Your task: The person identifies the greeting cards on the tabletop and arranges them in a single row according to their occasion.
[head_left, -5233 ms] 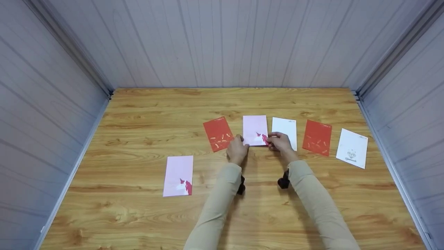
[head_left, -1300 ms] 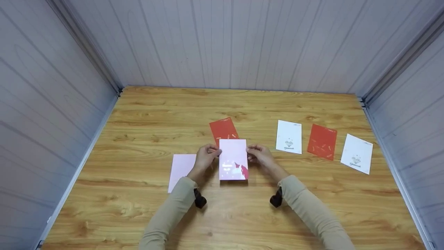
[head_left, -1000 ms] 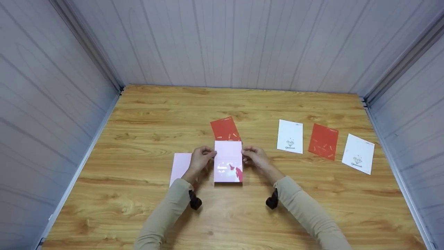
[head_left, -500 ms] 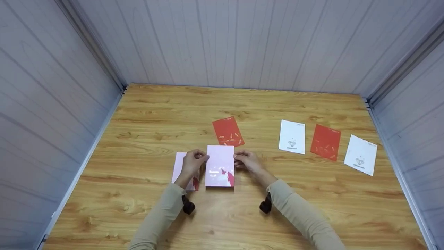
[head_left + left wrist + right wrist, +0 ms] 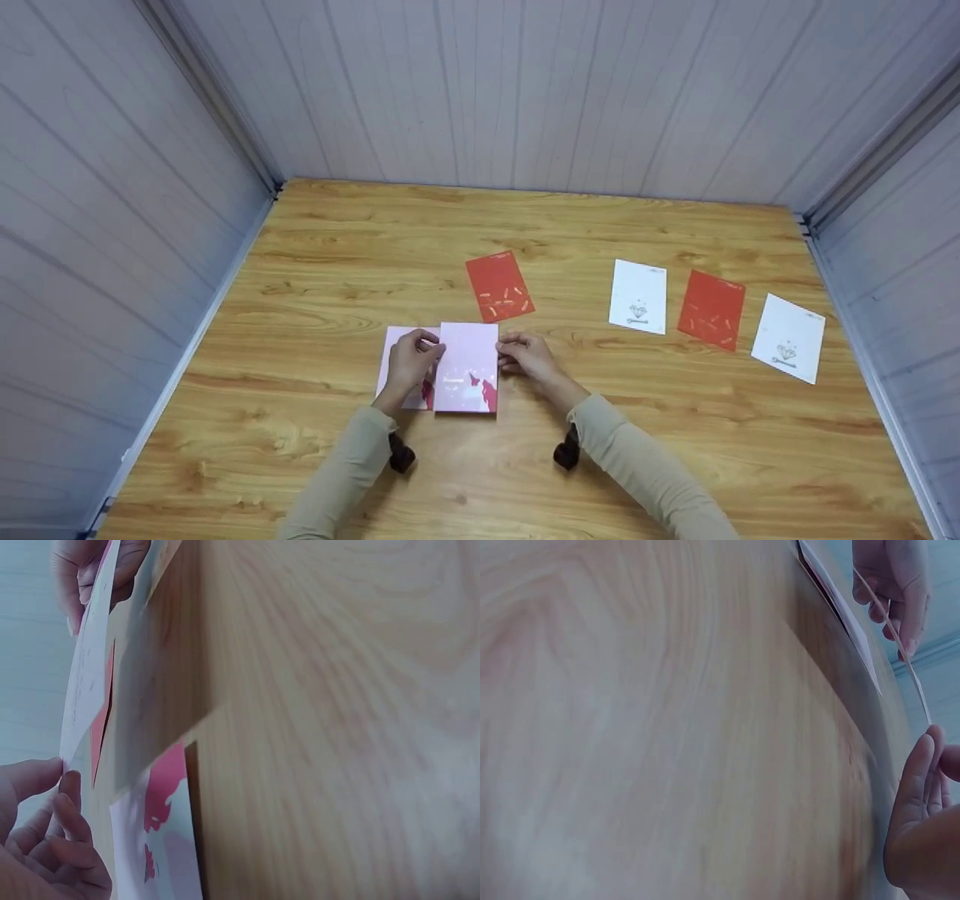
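Observation:
Between both hands a pink card (image 5: pixel 466 366) with a unicorn print hangs a little above the table, as the wrist views show. My left hand (image 5: pixel 407 366) pinches its left edge between thumb and fingertips. On the opposite edge my right hand (image 5: pixel 531 360) pinches it the same way. Under and beside my left hand lies a second pink card (image 5: pixel 396 346) with the same print, partly hidden by that hand and the held card. In the left wrist view this lying card (image 5: pixel 169 840) shows below the held card (image 5: pixel 88 675).
A red card (image 5: pixel 501 286) lies tilted just beyond the held card. Farther right are a white card (image 5: pixel 637 296), another red card (image 5: pixel 711 310) and another white card (image 5: pixel 787 337). Panelled walls (image 5: pixel 480 90) enclose the wooden table (image 5: pixel 360 232) at the back and sides.
Both hands have lifted the pink card from the row between the red and white cards and carried it left and nearer, up to the lying pink card. The other cards stay put.

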Motion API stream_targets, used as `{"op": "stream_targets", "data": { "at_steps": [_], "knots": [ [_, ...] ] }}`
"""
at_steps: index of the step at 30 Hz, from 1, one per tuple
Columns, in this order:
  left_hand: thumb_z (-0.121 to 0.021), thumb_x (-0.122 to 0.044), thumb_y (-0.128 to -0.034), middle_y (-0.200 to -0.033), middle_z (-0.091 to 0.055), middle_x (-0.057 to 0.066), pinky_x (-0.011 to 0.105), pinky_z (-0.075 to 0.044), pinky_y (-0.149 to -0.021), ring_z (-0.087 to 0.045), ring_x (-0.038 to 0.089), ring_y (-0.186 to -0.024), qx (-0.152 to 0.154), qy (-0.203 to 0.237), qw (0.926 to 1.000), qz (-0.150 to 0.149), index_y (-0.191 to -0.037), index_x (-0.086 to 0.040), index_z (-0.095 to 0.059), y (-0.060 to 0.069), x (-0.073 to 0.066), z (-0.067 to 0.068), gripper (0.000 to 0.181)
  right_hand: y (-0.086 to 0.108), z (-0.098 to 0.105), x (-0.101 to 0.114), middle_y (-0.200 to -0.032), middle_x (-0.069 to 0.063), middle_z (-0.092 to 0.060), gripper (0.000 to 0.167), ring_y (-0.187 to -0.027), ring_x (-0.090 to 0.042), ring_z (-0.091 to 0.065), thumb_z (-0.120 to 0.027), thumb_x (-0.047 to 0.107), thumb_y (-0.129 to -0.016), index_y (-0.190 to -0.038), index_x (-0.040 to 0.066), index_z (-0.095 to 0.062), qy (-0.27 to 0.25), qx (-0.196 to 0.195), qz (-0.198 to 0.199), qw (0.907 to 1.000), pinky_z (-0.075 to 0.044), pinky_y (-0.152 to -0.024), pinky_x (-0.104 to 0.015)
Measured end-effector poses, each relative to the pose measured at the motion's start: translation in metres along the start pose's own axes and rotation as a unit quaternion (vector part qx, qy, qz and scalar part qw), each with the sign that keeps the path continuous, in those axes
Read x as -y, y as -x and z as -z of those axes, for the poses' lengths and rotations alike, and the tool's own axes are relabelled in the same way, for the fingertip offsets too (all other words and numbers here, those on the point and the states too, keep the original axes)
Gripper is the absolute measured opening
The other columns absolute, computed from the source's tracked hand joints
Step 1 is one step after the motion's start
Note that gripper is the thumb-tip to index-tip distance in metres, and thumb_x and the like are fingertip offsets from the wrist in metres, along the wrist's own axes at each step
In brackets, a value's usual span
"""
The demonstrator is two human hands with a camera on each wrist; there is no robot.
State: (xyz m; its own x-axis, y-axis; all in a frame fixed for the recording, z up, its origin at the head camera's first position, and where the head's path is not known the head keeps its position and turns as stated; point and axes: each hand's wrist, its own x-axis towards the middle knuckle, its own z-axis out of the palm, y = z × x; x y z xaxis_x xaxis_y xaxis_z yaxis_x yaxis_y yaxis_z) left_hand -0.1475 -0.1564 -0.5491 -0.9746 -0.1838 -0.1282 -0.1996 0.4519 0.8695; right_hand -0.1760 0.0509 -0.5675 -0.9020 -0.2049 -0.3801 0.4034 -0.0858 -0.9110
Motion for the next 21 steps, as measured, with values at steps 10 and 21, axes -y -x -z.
{"op": "stream_targets", "data": {
  "at_steps": [10,21],
  "knots": [
    [-0.066,-0.014,-0.0772,-0.064,-0.055,0.0,0.025,-0.04,-0.045,-0.05,0.012,-0.051,-0.002,-0.073,0.9972,-0.015,-0.083,-0.005,-0.06,0.001,0.0022,-0.0013,0.012,0.0018,-0.0036,0.0006,-0.074,-0.006,-0.057,0.018,-0.056,-0.013,-0.056,-0.058,0.002,-0.081,-0.097,-0.008,-0.055,0.02,-0.001,-0.005,0.9998,-0.048,-0.051,-0.025],
    [-0.067,-0.014,-0.0769,-0.065,-0.055,0.0,0.027,-0.04,-0.049,-0.051,0.013,-0.055,0.0,-0.077,0.9971,-0.004,-0.082,-0.006,-0.06,-0.0012,0.0086,-0.0036,0.012,-0.0018,-0.0049,-0.0045,-0.075,-0.011,-0.06,0.017,-0.056,-0.014,-0.057,-0.064,0.004,-0.078,-0.091,-0.004,-0.058,0.041,-0.01,0.017,0.999,-0.048,-0.052,-0.026]
  ]
}}
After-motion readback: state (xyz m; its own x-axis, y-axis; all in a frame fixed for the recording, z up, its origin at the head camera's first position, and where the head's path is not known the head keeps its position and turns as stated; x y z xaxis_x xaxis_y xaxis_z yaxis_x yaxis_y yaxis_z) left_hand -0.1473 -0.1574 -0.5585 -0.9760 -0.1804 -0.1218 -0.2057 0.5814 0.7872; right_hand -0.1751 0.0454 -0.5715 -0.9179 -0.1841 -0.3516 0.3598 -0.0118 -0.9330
